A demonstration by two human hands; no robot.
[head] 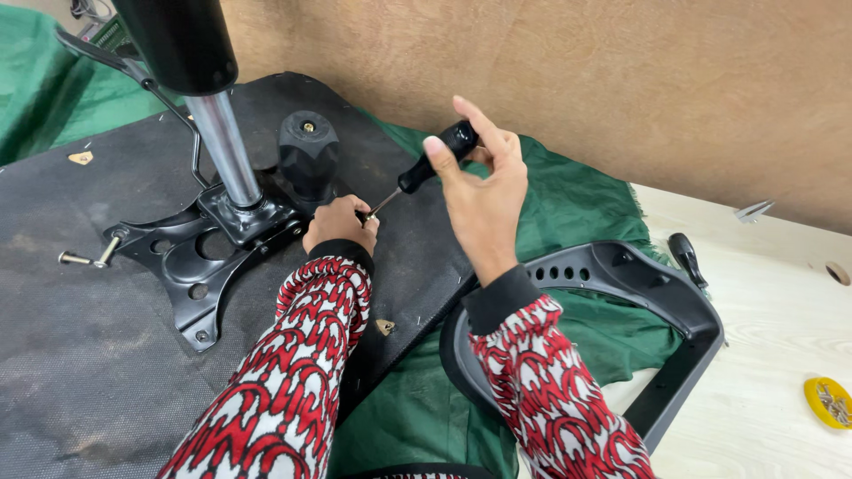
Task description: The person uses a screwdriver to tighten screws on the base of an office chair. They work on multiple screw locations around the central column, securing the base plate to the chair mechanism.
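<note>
Green cloth (pixel 568 208) drapes the pale counter (pixel 763 293) under an upturned chair seat (pixel 80 293). On its black metal plate (pixel 191 257), the left hand (pixel 340 223) is clenched at the screwdriver (pixel 424 168) tip; the right hand (pixel 484 195) grips the black handle. Right, a black armrest (pixel 661 302); far right, a yellow lid of screws (pixel 830 401).

Pale wood surface (pixel 763 293), bare part right of hands. Green cloth (pixel 568 204) spread over it, under and behind hands. Upturned black seat base (pixel 80 355) on cloth, left of and beneath hands. Black curved armrest frame (pixel 683 310) just right of hands, partly on cloth, partly on wood. Small yellow dish of screws (pixel 830 401) far right. Second black-handled tool (pixel 688 257) beyond armrest frame.
</note>
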